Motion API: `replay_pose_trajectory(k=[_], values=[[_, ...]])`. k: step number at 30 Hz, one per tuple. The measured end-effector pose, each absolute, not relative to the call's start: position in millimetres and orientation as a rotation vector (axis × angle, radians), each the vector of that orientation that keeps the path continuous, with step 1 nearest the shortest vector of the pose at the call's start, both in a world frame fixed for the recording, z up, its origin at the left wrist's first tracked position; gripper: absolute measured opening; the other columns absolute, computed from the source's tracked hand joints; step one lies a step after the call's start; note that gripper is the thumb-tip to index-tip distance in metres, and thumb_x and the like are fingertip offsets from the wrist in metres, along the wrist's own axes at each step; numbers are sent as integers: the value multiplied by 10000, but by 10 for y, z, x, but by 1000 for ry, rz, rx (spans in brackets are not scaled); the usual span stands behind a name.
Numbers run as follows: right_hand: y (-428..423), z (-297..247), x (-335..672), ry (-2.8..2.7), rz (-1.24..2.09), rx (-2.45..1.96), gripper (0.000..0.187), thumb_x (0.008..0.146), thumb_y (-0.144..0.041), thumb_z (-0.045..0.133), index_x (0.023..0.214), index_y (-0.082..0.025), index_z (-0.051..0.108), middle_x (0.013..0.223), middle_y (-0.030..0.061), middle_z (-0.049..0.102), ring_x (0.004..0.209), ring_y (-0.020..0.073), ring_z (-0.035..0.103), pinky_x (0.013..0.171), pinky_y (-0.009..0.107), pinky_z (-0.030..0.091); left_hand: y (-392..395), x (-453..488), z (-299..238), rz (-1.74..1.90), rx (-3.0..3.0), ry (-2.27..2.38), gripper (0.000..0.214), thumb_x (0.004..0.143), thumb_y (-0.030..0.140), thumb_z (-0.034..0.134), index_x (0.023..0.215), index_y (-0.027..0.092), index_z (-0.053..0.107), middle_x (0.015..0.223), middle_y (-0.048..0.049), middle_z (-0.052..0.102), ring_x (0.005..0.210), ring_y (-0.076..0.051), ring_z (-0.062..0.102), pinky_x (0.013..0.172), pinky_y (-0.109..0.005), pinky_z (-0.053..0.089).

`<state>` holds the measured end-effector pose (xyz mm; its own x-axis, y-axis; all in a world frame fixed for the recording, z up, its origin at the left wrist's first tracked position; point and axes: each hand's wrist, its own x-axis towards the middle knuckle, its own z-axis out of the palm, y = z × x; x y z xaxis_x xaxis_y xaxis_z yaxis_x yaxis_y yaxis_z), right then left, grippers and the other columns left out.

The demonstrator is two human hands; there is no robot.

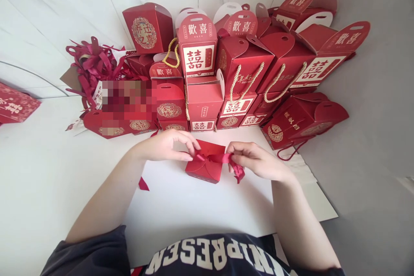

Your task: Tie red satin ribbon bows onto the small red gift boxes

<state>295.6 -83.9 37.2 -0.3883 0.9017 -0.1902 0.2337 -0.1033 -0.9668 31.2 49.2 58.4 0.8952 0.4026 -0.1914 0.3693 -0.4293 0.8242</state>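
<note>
A small red gift box [203,171] with folded top flaps sits on the white table between my hands. A dark pink ribbon [220,158] crosses over its top, with a knot or loop near the middle. My left hand [171,145] pinches the ribbon at the box's left side, thumb and fingers together. To the right, my right hand [254,159] is closed on the other part of the ribbon, and a crumpled end hangs below its fingers. Another ribbon end lies on the table under my left wrist.
Stacked red gift boxes [199,54], some with gold rope handles, line the wall behind. A heap of dark pink ribbons [100,62] lies at the back left. One red box [287,123] leans at the right, near white sheets [318,200]. Another red box [16,103] is far left.
</note>
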Motion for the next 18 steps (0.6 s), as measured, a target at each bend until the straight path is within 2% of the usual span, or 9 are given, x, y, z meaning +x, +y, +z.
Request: replay_pose_trajectory(k=[3,5,9,15,18], values=[[-839,365,3053,-1623,1554,-1250,362,996,-415,427,785,-184,609,804,36,656,771,172,611,788,295,479,524,183,713,-171,2008,663,195,784,378,706,849,195,712,964,-45,726,875,-180,656,791,-247,486],[-815,342,3020,-1662,1546,-1232,424,992,-482,413,788,-179,628,820,46,660,801,185,609,825,308,462,524,170,710,-266,1866,723,246,786,424,694,878,196,696,795,-29,719,738,-170,653,686,-238,484],[-769,278,2880,-1693,1425,-1316,422,935,-538,513,757,-174,633,759,31,639,748,173,589,750,290,441,473,266,615,-297,1764,809,373,799,552,639,831,182,679,574,-2,631,539,-144,575,558,-231,439],[-746,212,2835,-1538,1418,-1344,397,927,-542,526,770,-180,562,665,-15,558,632,125,523,628,253,400,240,374,637,-369,2082,964,534,716,698,632,589,181,667,547,1,564,500,-116,448,469,-257,272],[-751,208,2832,-1562,1367,-1396,418,930,-545,515,725,-181,533,599,-36,492,549,100,432,547,239,342,100,392,709,-415,2193,1007,490,735,655,635,559,201,698,516,-9,581,511,-132,459,478,-277,267]])
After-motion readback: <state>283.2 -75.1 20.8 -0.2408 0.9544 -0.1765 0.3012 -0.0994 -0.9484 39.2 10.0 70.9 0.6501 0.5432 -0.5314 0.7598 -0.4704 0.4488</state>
